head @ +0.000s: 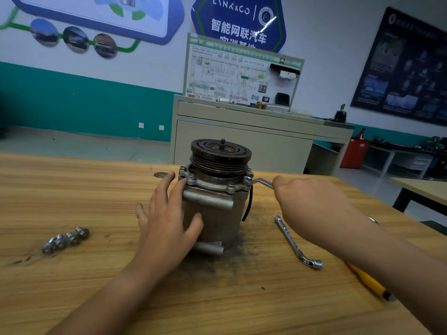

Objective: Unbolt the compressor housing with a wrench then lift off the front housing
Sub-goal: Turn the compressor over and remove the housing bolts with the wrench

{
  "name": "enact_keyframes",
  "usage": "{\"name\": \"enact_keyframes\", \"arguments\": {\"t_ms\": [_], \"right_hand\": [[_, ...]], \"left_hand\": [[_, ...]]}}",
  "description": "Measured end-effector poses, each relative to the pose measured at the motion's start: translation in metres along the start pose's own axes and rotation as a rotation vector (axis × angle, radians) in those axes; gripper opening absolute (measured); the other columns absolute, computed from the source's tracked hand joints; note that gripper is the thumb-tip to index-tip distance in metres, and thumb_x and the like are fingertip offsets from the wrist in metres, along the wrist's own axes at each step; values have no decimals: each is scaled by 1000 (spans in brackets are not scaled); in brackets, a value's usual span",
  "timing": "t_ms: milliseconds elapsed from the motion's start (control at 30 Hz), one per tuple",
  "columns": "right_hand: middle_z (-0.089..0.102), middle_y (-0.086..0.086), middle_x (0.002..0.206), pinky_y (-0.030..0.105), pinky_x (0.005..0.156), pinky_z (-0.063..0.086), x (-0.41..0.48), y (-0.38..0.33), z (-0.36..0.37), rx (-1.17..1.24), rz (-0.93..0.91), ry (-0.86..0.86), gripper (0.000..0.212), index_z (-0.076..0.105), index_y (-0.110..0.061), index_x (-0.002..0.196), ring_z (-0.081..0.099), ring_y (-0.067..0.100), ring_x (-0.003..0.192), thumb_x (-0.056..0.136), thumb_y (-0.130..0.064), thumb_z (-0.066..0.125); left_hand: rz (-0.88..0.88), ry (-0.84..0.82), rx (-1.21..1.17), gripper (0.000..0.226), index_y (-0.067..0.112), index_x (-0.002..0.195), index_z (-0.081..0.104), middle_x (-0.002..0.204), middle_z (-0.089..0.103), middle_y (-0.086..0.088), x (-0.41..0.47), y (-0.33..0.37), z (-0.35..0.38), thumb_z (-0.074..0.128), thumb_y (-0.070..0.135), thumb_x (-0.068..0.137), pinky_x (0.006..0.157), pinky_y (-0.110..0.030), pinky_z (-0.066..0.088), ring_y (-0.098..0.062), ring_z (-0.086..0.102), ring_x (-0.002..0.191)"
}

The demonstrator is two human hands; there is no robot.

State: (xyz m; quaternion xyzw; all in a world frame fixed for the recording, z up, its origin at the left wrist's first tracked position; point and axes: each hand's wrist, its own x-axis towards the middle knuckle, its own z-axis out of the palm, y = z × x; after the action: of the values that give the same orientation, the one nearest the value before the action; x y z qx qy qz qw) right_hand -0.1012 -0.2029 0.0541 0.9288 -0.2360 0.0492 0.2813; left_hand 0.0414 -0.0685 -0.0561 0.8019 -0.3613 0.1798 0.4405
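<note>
Compressor (212, 213): metal, cylindrical, stood upright on end near the middle of the wooden surface (72, 189). A patch of dark grime is seen on the wood around its base. A black grooved pulley (221, 153) is carried on top.

Front housing (212, 184): seated on the body just below the pulley, not lifted. Flanged bolts (191, 177) are seen standing in its ears at the left, front and right.

Wrench (262, 182): bent, bright steel. Its head is set on the bolt at the right ear of the housing, and its handle is run out to the right.

Right hand (312, 204): the wrench handle is gripped, with the fingers (280, 184) curled closed around it.

Left hand (169, 213): laid against the left side of the compressor. The fingers (167, 189) are held straight and spread, their tips reaching the housing's flange, and the thumb is pressed across the front of the body. Nothing is clasped.

Loose bolts (65, 239): a small cluster, laid on the surface well to the left of the compressor.

Spare wrench (297, 243): L-shaped, laid flat on the surface to the right of the compressor, untouched.

Yellow-handled tool (370, 281): laid near the right edge, partly hidden by the right forearm. Its type cannot be told.

Cabinet (242, 141): grey, stood behind the surface, with a diagram board (237, 76) propped on it.
</note>
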Motion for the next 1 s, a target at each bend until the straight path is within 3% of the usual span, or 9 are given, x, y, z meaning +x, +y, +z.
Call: {"name": "enact_keyframes", "arguments": {"t_ms": [200,367,533,667,833,867,933,1000], "right_hand": [[43,-4,61,22,44,33,3,10,0,31,-87,0,36,27,-17,131,41,9,52,99,-32,25],[43,-3,65,22,45,29,11,15,-5,78,-119,-22,28,44,-16,113,42,9,55,100,-31,24],[42,-4,62,22,43,28,11,15,1,36,-128,12,31,41,-15,112,40,8,51,100,-35,21],[42,-3,61,22,45,34,18,21,13,-75,-129,14,26,38,-11,118,40,10,51,98,-26,29],[37,-3,61,22,44,29,44,25,17,-224,-146,43,20,46,-10,114,37,11,50,95,-8,41],[41,-2,64,25,48,35,53,24,17,-198,-131,66,22,47,-10,115,43,14,55,94,-7,42],[58,2,83,32,71,46,69,19,22,-110,-134,151,25,47,-9,118,57,22,77,94,-5,42],[62,6,107,32,90,41,81,12,29,-24,-151,261,30,46,-10,124,58,24,98,94,-6,44]], "left_hand": [[-8,-19,-25,71,22,146,22,153,7,12,0,0,1,58,31,85,112,-56,2,-11,13,140],[-16,-27,-42,72,21,146,20,153,6,14,-1,1,3,58,30,86,112,-55,4,-10,13,140],[-32,-42,-63,73,24,147,15,153,-1,18,-2,1,3,57,31,87,113,-55,2,-8,8,140],[-32,-44,-74,73,24,147,16,153,-2,18,-2,1,3,56,31,87,114,-55,2,-8,8,140],[-37,-53,-88,74,24,147,14,151,-3,22,-3,1,3,56,32,86,114,-56,3,-6,9,139],[-38,-56,-89,74,25,147,14,151,-3,22,-3,1,3,55,32,86,114,-56,3,-6,9,139],[-35,-57,-87,73,25,147,15,150,-4,23,-2,1,3,55,33,86,114,-56,4,-6,10,138],[-32,-52,-80,72,26,146,17,150,-5,24,-1,1,2,55,34,86,115,-55,4,-5,9,138]]}}
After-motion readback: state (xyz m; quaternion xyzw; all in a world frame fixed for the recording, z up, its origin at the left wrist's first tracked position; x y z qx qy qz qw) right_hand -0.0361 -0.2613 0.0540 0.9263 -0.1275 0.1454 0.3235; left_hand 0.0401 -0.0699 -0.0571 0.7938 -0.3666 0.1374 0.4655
